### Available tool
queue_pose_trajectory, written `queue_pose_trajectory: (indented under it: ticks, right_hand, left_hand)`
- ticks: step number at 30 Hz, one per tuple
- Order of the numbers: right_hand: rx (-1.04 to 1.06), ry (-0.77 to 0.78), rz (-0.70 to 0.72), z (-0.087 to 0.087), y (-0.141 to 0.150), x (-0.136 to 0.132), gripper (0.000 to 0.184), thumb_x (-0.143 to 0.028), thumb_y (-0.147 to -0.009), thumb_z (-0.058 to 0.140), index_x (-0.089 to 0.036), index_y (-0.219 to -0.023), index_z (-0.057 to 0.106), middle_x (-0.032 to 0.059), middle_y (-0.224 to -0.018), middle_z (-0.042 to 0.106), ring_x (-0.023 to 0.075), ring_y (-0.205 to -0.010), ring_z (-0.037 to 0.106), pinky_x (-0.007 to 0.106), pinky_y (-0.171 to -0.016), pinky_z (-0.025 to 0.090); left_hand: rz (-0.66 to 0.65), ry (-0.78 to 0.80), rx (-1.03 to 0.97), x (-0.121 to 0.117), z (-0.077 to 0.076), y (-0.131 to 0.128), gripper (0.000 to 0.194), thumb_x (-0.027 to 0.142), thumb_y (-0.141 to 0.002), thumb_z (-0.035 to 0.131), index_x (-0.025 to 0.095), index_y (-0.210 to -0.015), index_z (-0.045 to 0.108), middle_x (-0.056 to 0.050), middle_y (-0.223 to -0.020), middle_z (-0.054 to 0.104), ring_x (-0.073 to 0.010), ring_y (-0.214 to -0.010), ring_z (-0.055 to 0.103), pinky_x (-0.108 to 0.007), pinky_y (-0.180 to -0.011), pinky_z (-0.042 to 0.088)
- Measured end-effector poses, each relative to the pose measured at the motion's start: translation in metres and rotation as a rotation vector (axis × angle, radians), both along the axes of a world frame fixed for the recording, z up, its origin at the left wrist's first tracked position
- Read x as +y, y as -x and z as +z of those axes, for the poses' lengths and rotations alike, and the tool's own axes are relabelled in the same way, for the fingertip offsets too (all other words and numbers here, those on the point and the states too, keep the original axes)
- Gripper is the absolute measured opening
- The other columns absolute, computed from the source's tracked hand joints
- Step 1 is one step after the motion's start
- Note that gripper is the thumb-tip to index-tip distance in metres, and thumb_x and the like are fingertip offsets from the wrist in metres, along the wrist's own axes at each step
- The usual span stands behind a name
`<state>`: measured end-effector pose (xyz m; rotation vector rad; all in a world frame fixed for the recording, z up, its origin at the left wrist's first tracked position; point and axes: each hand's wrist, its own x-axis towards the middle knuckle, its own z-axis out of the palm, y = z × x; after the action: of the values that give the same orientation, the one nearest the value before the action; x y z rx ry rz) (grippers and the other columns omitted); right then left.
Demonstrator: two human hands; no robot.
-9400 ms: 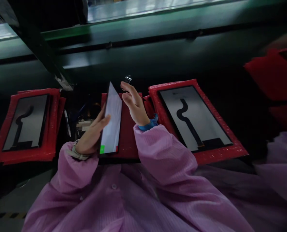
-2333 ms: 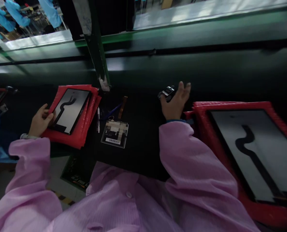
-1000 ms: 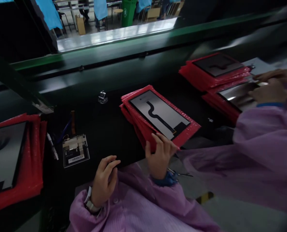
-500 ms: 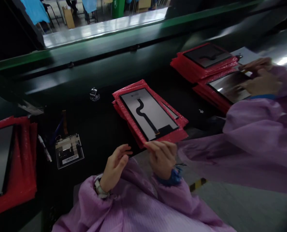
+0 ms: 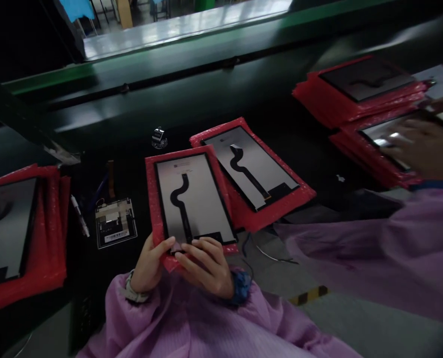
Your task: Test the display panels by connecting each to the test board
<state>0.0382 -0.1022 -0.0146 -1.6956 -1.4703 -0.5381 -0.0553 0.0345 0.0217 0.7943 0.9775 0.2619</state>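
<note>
A display panel (image 5: pixel 208 211) with a dark S-shaped ribbon cable lies face up on a red bubble-wrap bag (image 5: pixel 152 189), lifted at its near end in front of me. My left hand (image 5: pixel 152 261) grips the near left corner, its thumb on top and its fingers partly hidden below. At the near edge, my right hand (image 5: pixel 206 268) is closed on the panel and bag, with fingertips over the panel's lower end close to the ribbon cable. Behind and to the right, a second display panel (image 5: pixel 255 159) rests on another red bubble-wrap bag (image 5: pixel 281 216), partly overlapped by the held one.
On the left are a small circuit board (image 5: pixel 117 226), a white pen (image 5: pixel 80 216) and a stack of red bags (image 5: pixel 50 238) topped by a panel. A metal clip (image 5: pixel 159 138) sits farther back. At right, a co-worker's hand (image 5: pixel 426 144) moves over another panel stack (image 5: pixel 371 159).
One panel with its red bag has come off the middle pile, toward me and left. Both hands now hold it; my left hand was empty before. The view has shifted slightly.
</note>
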Motion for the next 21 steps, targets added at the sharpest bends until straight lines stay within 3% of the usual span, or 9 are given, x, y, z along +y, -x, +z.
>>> queue_pose_trajectory:
  ticks: [2, 4, 7, 10, 12, 14, 17, 19, 21]
  right_hand:
    - [-0.005, 0.099, -0.016, -0.004, -0.003, 0.0, 0.03, -0.031, -0.09, 0.071, -0.028, -0.12, 0.071, 0.0051, -0.115, 0.075, 0.0224, -0.114, 0.061, 0.041, -0.105, 0.053]
    - [0.035, 0.226, -0.085, -0.011, -0.007, 0.001, 0.043, -0.028, -0.094, 0.062, -0.031, -0.137, 0.062, 0.0083, -0.131, 0.068, 0.0267, -0.126, 0.057, 0.049, -0.11, 0.049]
    - [0.191, 0.34, -0.255, -0.024, -0.012, 0.001, 0.067, -0.017, -0.094, 0.052, -0.035, -0.157, 0.038, 0.0115, -0.155, 0.048, 0.0352, -0.142, 0.045, 0.064, -0.111, 0.043]
    - [0.279, 0.398, -0.337, -0.035, -0.016, 0.003, 0.079, -0.011, -0.09, 0.047, -0.04, -0.16, 0.025, 0.0082, -0.168, 0.026, 0.0404, -0.148, 0.037, 0.071, -0.109, 0.041]
    - [0.285, 0.43, -0.318, -0.037, -0.018, 0.005, 0.084, -0.007, -0.088, 0.047, -0.042, -0.161, 0.023, 0.0059, -0.171, 0.018, 0.0408, -0.149, 0.035, 0.07, -0.11, 0.041]
    - [0.29, 0.463, -0.292, -0.038, -0.019, 0.006, 0.089, -0.005, -0.086, 0.049, -0.042, -0.161, 0.019, 0.0035, -0.172, 0.014, 0.0393, -0.152, 0.031, 0.066, -0.113, 0.041]
    - [0.318, 0.507, -0.267, -0.036, -0.021, 0.007, 0.095, -0.001, -0.085, 0.05, -0.044, -0.161, 0.015, 0.0001, -0.173, 0.004, 0.0364, -0.156, 0.026, 0.061, -0.12, 0.037]
    - [0.349, 0.511, -0.23, -0.035, -0.024, 0.007, 0.093, -0.001, -0.086, 0.05, -0.044, -0.16, 0.015, -0.001, -0.172, 0.0, 0.0349, -0.157, 0.023, 0.06, -0.122, 0.035]
    - [0.401, 0.506, -0.163, -0.033, -0.028, 0.006, 0.088, -0.002, -0.088, 0.048, -0.044, -0.16, 0.018, -0.0017, -0.172, 0.0, 0.033, -0.158, 0.019, 0.059, -0.124, 0.033]
  left_hand:
    - [0.054, -0.038, 0.018, 0.005, -0.004, 0.011, 0.044, 0.035, -0.055, 0.092, 0.017, -0.087, 0.067, 0.001, -0.08, 0.069, -0.014, -0.073, 0.064, -0.024, -0.067, 0.052]
    - [0.072, -0.05, 0.024, 0.009, -0.008, 0.015, 0.043, 0.035, -0.058, 0.089, 0.019, -0.092, 0.069, -0.003, -0.094, 0.073, -0.0187, -0.085, 0.069, -0.029, -0.076, 0.055]
    - [0.051, -0.048, -0.002, 0.011, -0.013, 0.013, 0.037, 0.035, -0.061, 0.084, 0.021, -0.092, 0.07, -0.005, -0.102, 0.074, -0.023, -0.093, 0.071, -0.032, -0.081, 0.057]
    - [0.032, -0.161, -0.059, 0.009, -0.013, 0.008, 0.034, 0.035, -0.071, 0.075, 0.021, -0.101, 0.069, -0.006, -0.111, 0.073, -0.0235, -0.106, 0.069, -0.034, -0.093, 0.055]
    - [-0.037, -0.325, -0.041, 0.009, -0.01, 0.01, 0.037, 0.038, -0.082, 0.068, 0.021, -0.115, 0.066, -0.006, -0.121, 0.07, -0.0232, -0.116, 0.065, -0.035, -0.105, 0.049]
    - [-0.192, -0.572, 0.074, 0.013, -0.006, 0.016, 0.041, 0.043, -0.092, 0.058, 0.019, -0.125, 0.062, -0.008, -0.126, 0.069, -0.0237, -0.119, 0.063, -0.037, -0.109, 0.046]
    - [-0.379, -1.0, 0.344, 0.033, 0.002, 0.03, 0.042, 0.049, -0.101, 0.043, 0.017, -0.114, 0.067, -0.011, -0.113, 0.072, -0.026, -0.106, 0.067, -0.041, -0.1, 0.05]
    - [-0.369, -1.255, 0.512, 0.058, 0.008, 0.038, 0.045, 0.046, -0.104, 0.036, 0.016, -0.103, 0.069, -0.012, -0.104, 0.072, -0.0269, -0.099, 0.067, -0.042, -0.094, 0.052]
    - [-0.3, -1.486, 0.702, 0.091, 0.012, 0.044, 0.044, 0.038, -0.105, 0.033, 0.013, -0.106, 0.069, -0.015, -0.107, 0.07, -0.0291, -0.102, 0.065, -0.044, -0.095, 0.05]
